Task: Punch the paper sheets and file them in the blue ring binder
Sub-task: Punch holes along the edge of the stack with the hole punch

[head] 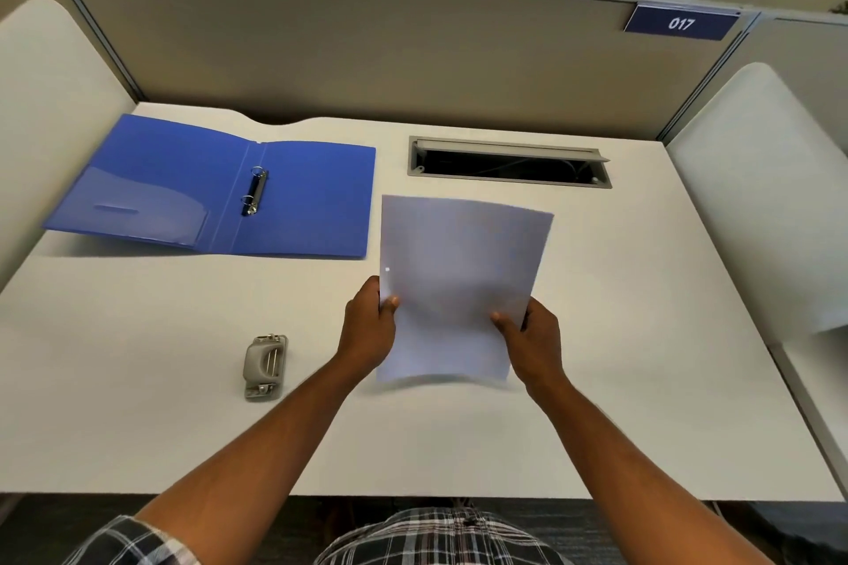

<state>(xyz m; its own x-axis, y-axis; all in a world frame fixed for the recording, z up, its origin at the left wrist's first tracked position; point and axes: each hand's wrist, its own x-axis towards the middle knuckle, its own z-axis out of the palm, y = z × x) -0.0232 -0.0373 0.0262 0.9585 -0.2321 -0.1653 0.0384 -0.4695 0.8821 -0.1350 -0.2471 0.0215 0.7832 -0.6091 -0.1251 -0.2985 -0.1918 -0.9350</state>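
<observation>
I hold the paper (pixel 461 284) up off the desk (pixel 642 381) with both hands, my left hand (pixel 369 330) pinching its left edge, thumb on top, and my right hand (pixel 534 344) gripping its right edge the same way, and a small punched hole shows near the left edge just above my left thumb. Taking the paper as the landmark, the binder (pixel 220 190) lies open and flat to its upper left with its rings (pixel 254 190) at the spine, the punch (pixel 265 366) sits on the desk to its lower left, well apart from the binder, and the open cable tray (pixel 507 162) lies just beyond its far edge.
</observation>
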